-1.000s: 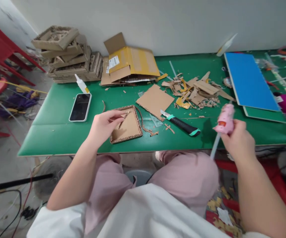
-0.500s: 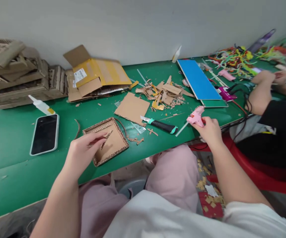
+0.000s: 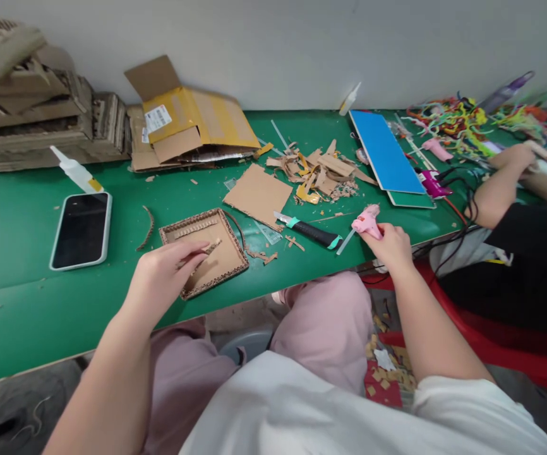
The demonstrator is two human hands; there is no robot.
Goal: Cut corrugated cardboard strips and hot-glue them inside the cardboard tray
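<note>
My left hand (image 3: 167, 265) pinches a short corrugated cardboard strip (image 3: 213, 246) above a shallow cardboard tray (image 3: 223, 267) with corrugated walls. Inside the tray, another ridged strip (image 3: 198, 229) lies along the far wall. My right hand (image 3: 391, 246) is wrapped around a pink hot glue gun (image 3: 367, 220), and a clear glue stick (image 3: 345, 242) sticks out of it toward the table. Between my hands lies a box cutter (image 3: 314, 232), black and teal, blade out. Beyond it rests a square cardboard piece (image 3: 259, 194), partly over a clear ruler (image 3: 268, 233).
Cardboard scraps (image 3: 325, 174) lie beyond the cutter, beside a blue board (image 3: 387, 151). A phone (image 3: 81, 230), a glue bottle (image 3: 75, 172), an opened carton (image 3: 207, 123) and stacked cardboard (image 3: 27, 120) occupy the left. At right, a co-worker's arm (image 3: 496, 189) rests near cables (image 3: 472, 202).
The whole view has shifted slightly as my head moved. My right hand has drawn the glue gun a little toward the cutter. The left hand still holds the strip over the tray.
</note>
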